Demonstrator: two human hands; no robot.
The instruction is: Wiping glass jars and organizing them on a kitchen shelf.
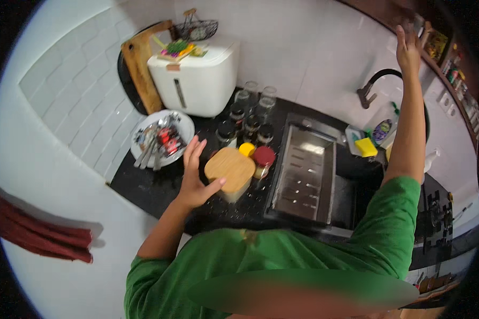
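My left hand [195, 179] is spread beside a square container with a wooden lid [229, 169], its thumb over the lid's near left edge; whether it touches is unclear. A red-lidded jar [264, 156] and a yellow lid [247, 149] stand just behind that container. Several dark-lidded jars [226, 130] and upturned-looking clear glasses [267, 97] are grouped farther back. My right hand [408, 46] is raised high at the upper right, at the edge of a brown shelf. Its fingers are blurred, and whether they hold anything cannot be told.
A white patterned bowl [187, 123] with cutlery and red packets stands at the left. Behind are a white bin [199, 87] and wooden board [141, 71]. Right of the jars lies a sink with a metal tray [303, 175], a black faucet [365, 93], a yellow sponge [366, 147] and a bottle [382, 129].
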